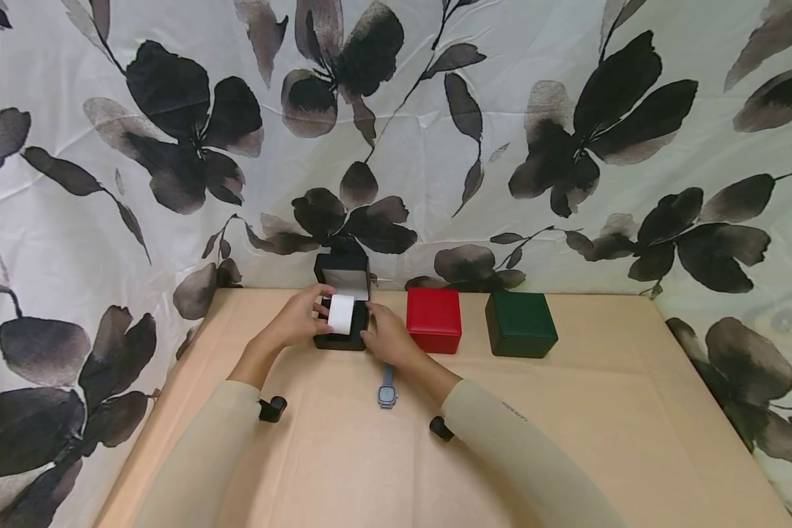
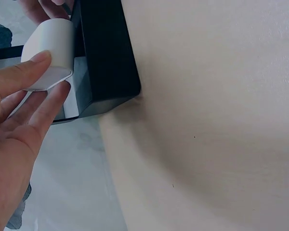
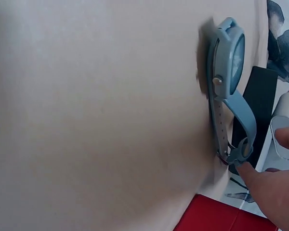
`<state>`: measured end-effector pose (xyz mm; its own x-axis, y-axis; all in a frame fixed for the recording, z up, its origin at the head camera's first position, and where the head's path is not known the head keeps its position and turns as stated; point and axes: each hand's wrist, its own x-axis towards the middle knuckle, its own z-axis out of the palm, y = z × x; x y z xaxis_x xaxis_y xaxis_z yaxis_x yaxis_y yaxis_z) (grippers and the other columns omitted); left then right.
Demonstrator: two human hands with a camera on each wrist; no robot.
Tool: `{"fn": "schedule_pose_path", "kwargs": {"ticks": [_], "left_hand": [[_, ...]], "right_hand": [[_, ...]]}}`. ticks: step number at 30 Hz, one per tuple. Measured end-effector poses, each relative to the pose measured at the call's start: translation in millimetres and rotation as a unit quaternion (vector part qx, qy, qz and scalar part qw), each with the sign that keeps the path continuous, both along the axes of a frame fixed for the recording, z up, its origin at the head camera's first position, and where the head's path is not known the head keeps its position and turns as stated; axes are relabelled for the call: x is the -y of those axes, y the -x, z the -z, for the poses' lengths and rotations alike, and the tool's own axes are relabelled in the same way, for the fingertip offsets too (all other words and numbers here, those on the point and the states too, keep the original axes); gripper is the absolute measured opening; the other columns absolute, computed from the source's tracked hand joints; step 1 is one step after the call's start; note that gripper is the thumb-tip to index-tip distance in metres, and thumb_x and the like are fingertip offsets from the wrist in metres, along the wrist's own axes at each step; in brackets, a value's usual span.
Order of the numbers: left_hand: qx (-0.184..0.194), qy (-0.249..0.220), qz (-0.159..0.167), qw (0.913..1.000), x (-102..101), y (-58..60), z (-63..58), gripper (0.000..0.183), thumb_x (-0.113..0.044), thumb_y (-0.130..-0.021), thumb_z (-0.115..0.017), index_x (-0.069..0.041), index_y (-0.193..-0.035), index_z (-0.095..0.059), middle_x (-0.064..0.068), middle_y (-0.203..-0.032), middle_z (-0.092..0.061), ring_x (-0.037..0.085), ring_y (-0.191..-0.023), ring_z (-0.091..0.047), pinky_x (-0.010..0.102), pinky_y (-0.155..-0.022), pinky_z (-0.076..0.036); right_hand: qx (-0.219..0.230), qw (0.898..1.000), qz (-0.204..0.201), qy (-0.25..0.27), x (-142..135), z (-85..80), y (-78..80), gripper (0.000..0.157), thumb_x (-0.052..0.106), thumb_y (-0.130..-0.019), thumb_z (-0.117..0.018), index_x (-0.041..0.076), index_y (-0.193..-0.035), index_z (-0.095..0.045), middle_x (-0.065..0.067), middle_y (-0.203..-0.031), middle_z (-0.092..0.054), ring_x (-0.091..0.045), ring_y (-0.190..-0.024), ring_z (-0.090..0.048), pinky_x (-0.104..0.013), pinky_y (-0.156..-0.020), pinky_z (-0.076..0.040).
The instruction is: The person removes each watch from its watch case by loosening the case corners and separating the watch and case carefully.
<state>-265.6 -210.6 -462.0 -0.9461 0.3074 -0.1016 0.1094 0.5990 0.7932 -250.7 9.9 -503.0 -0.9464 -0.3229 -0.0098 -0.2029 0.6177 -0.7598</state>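
In the head view a black watch box (image 1: 339, 342) stands with its lid raised near the table's back edge. My left hand (image 1: 297, 319) pinches a white watch cushion (image 1: 341, 315) between thumb and fingers, over the box's opening. The left wrist view shows the cushion (image 2: 50, 48) tilted, with the left thumb on its side and fingertips beneath. On the box's right side, my right hand (image 1: 391, 334) holds the wall, its fingers partly hidden. A light blue wristwatch (image 1: 386, 396) lies in front of the right hand, its strap buckled into a loop in the right wrist view.
A closed red box (image 1: 433, 320) stands right of the black one, and a closed dark green box (image 1: 521, 325) farther right. Behind the beige table (image 1: 567, 440) hangs a white cloth (image 1: 429, 147) with dark flowers.
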Motion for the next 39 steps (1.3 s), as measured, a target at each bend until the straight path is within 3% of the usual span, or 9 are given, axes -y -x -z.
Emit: {"fn": "schedule_pose_path", "kwargs": {"ticks": [14,30,39], "left_hand": [[-0.012,0.020,0.006,0.9997,-0.2,-1.4,5.6,0.072,0.012,-0.078,-0.082,-0.006,-0.140,-0.050,0.025,-0.129,-0.058,0.034,-0.109,-0.067,0.042,-0.091,-0.062],[-0.047,0.065,0.044,0.9958,-3.0,2.3,6.6,0.068,0.011,-0.078,-0.083,-0.008,-0.137,-0.054,0.021,-0.136,-0.057,0.037,-0.112,-0.067,0.043,-0.093,-0.061],[-0.068,0.102,0.053,0.9910,-4.7,4.6,5.6,0.067,0.008,-0.077,-0.084,0.000,-0.137,-0.055,0.021,-0.132,-0.059,0.037,-0.110,-0.068,0.042,-0.092,-0.061]], "right_hand": [[0.010,1.000,-0.002,-0.013,3.6,6.5,-3.1,0.063,0.014,-0.098,-0.070,-0.003,-0.152,-0.043,-0.021,-0.156,-0.047,-0.035,-0.145,-0.047,-0.045,-0.121,-0.039],[0.014,1.000,0.006,-0.021,4.3,5.8,-3.2,0.065,0.015,-0.096,-0.073,-0.002,-0.153,-0.044,-0.020,-0.156,-0.046,-0.035,-0.146,-0.046,-0.043,-0.120,-0.040],[0.011,1.000,0.007,-0.022,6.2,2.9,-4.7,0.065,0.013,-0.096,-0.073,-0.003,-0.152,-0.044,-0.021,-0.156,-0.046,-0.036,-0.145,-0.047,-0.043,-0.120,-0.040]]}}
